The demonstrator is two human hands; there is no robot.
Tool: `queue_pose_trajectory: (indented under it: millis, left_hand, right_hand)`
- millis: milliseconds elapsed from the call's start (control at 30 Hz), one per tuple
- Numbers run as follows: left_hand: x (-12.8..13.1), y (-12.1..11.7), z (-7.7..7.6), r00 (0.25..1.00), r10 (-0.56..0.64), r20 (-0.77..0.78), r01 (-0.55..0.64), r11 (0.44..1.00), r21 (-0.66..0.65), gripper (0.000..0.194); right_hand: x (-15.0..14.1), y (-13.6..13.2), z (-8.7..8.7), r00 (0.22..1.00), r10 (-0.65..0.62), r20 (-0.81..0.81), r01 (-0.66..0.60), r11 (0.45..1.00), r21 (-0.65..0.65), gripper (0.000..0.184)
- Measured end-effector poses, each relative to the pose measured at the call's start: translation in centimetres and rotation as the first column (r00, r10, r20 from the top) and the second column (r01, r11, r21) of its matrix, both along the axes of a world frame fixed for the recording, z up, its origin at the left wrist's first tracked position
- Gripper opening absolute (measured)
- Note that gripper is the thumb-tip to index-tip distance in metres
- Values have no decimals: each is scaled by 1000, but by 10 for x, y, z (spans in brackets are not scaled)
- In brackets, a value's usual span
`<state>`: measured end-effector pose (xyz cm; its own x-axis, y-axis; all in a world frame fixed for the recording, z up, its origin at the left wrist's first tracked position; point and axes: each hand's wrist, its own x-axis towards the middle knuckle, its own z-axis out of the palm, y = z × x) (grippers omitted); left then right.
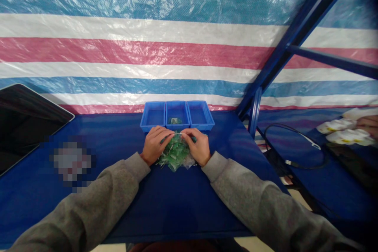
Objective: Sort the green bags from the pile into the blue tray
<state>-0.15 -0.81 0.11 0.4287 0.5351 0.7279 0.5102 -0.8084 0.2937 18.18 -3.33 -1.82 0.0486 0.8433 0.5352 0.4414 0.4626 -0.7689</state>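
A heap of small green, clear-wrapped packets or pieces (176, 153) lies on the blue table between my hands, with thin pale bits sticking out. My left hand (156, 143) is at the heap's upper left, thumb and fingertips pinched together. From the right, my right hand (197, 145) pinches close to it at the heap's top edge. What the fingertips hold is too small to make out. Just beyond stand three blue bins side by side: the left bin (153, 116), the middle bin (177, 109) with a small greenish packet (175, 121) inside, and the right bin (201, 115).
A dark screen with a pale rim (26, 114) stands at the left, near a pixelated object (72, 161). A blue metal post (254, 112) rises at the table's right side. Another blue table there holds a black cable (295, 128) and white-and-yellow items (350, 136). Behind hangs a striped sheet (147, 53).
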Motion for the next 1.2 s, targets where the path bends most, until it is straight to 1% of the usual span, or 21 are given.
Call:
queue_pose_trajectory:
  millis: [200,433,667,900,1200]
  left_hand:
    - [0,0,1,1000,5,1,-5,1000,9,9]
    - [0,-1,3,1000,-5,2,5,1000,0,8]
    - [-1,1,1,1000,-5,0,5,1000,-12,9]
    - [0,0,2,1000,-5,-6,5,1000,-8,8]
    - [-1,0,1,1000,-8,-24,7,1000,-16,8]
  right_hand:
    - [0,-3,6,999,10,31,-11,999,32,15]
    - [0,-3,6,998,-11,68,8,998,57,17]
    - [3,-1,10,986,34,166,-51,994,98,17]
    - [3,-1,7,991,19,135,-31,996,85,18]
    - [3,0,9,991,9,134,-20,997,78,19]
